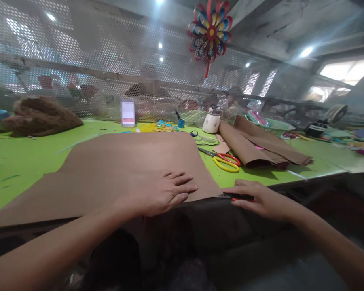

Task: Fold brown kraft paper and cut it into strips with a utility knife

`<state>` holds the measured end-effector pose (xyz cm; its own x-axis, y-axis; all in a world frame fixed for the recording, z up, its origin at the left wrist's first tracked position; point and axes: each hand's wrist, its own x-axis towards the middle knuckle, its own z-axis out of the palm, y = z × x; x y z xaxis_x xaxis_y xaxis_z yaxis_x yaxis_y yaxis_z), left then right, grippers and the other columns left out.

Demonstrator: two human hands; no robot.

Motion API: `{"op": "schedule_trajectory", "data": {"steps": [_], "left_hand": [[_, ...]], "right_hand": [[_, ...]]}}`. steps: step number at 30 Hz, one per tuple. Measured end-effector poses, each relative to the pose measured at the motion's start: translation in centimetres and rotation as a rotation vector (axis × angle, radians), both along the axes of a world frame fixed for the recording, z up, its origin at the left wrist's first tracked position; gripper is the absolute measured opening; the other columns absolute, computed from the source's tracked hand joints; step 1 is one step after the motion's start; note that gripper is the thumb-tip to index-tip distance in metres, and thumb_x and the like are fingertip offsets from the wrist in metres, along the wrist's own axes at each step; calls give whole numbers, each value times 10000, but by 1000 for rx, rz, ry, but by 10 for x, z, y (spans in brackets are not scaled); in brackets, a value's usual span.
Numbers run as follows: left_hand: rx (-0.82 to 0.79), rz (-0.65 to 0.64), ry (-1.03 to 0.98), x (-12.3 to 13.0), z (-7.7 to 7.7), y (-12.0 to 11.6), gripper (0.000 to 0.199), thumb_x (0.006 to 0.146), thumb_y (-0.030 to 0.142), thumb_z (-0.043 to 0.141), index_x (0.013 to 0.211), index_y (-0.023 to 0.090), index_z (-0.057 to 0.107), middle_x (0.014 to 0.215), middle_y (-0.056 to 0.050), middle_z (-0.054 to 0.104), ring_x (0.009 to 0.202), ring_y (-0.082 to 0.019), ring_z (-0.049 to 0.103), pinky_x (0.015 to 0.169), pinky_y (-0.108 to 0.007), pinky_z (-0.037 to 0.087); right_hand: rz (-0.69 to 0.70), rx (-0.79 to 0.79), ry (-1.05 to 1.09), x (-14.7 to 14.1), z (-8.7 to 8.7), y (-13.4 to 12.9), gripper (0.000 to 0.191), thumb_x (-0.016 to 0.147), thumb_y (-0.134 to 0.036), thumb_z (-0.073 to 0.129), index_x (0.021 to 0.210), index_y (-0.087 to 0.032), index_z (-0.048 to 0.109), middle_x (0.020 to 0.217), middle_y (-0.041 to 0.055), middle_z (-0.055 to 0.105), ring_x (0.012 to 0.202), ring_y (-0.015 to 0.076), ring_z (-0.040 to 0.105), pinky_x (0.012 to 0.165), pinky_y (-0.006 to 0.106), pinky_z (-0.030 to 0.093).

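Note:
A large brown paper sheet (118,165) lies on the green table, its near side along the front edge. My left hand (162,192) rests flat on the sheet with its fingers spread, a ring on one finger. At the sheet's near right corner, my right hand (257,198) is closed around a dark tool with a red part (238,199); its tip touches the paper corner, and the rest is hidden by my fingers. Scissors with red and yellow handles (226,161) lie on the table beyond that corner, beside the sheet's right side.
Rolled brown paper (245,147) lies at the right behind the scissors. A white flask (211,120), a blue jar (181,123) and a lit phone (128,113) stand at the back. A brown bundle (42,117) sits at the left. The table's front edge (315,182) runs along the right.

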<state>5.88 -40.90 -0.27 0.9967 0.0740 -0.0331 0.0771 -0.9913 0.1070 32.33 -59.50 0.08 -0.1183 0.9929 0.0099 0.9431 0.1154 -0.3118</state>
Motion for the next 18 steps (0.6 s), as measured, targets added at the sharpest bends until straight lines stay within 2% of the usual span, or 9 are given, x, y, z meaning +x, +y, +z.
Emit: {"op": "schedule_trajectory", "data": {"steps": [6,14,18], "left_hand": [[-22,-15,-52,0,-5,2,457,998,435,210,1428,344,337,1522,-7,298,1415,-242,225,1141,-435,180],[-30,-8,-93,-2,-12,3,454,998,437,201,1421,355,345,1524,-8,296,1411,-247,234,1126,-439,203],[-14,-23,-115,-2,-14,3,460,999,438,187,1422,349,341,1520,-16,308,1405,-244,249,1118,-429,217]], "right_hand": [[25,26,2,-7,-1,7,420,919,-456,474,1295,-298,575,1077,105,640,987,241,609,891,401,477],[-50,-40,5,-10,0,-8,447,916,-503,461,1304,-306,566,1100,102,628,1060,257,576,929,417,454],[-55,-43,-1,-12,-1,-7,454,916,-513,456,1289,-285,580,1122,104,615,1074,255,565,947,413,437]]}}
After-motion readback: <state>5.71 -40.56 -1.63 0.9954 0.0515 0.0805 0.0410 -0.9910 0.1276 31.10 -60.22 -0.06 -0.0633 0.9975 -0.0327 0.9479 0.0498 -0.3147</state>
